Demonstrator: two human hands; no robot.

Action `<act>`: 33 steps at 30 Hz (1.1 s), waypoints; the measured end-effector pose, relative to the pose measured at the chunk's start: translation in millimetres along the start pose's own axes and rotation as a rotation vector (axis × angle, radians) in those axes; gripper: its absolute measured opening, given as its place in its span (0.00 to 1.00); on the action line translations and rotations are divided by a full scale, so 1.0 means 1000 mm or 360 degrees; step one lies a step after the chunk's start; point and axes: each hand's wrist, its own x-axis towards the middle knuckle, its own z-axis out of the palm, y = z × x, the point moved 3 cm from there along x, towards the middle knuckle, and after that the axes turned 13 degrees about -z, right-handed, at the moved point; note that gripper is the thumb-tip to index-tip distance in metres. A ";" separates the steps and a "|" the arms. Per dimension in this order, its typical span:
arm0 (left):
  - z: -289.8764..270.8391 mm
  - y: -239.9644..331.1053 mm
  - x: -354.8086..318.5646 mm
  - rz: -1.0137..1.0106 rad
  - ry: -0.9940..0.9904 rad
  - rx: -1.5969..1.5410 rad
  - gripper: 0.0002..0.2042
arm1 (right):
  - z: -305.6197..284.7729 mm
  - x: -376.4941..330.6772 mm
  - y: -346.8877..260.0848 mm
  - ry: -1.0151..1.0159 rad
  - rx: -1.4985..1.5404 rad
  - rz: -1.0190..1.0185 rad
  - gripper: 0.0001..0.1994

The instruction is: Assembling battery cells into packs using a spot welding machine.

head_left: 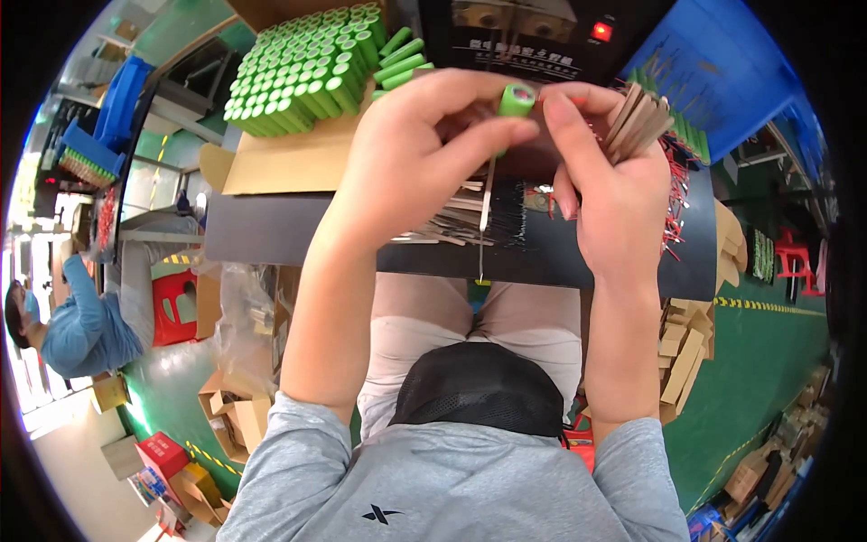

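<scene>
My left hand (417, 154) pinches a green cylindrical battery cell (517, 99) between thumb and fingers, its end facing up. A thin metal strip (485, 203) hangs down from under the cell. My right hand (607, 185) touches the cell with its thumb and forefinger and also clamps a fanned bundle of flat brownish strips (637, 117) between its fingers. Both hands hover above a dark bench (271, 230).
A cardboard box (280, 158) packed with several green cells (302, 68) stands at the back left. A black machine with a red light (601, 32) is behind my hands. Loose metal strips (447, 226) and red wires (675, 194) lie on the bench. Another person (68, 330) sits far left.
</scene>
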 end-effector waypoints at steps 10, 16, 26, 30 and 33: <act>0.046 0.011 -0.062 -0.0262 -0.0764 -0.0491 0.10 | -0.079 -0.027 -0.033 -0.1193 -0.0269 -0.0504 0.19; 0.068 -0.033 -0.074 -0.0652 -0.0523 -0.0474 0.13 | -0.145 0.002 -0.005 0.0249 -0.0549 -0.0168 0.10; 0.072 -0.044 -0.079 -0.0423 -0.0348 -0.0180 0.06 | -0.181 0.068 0.073 0.0260 -0.1814 -0.0548 0.14; 0.071 -0.036 -0.079 -0.0349 -0.0314 -0.0104 0.06 | -0.185 0.071 0.081 0.0137 -0.1883 -0.0561 0.12; 0.069 -0.037 -0.079 -0.0231 -0.0318 -0.0006 0.06 | -0.182 0.066 0.074 0.0149 -0.1800 -0.0672 0.11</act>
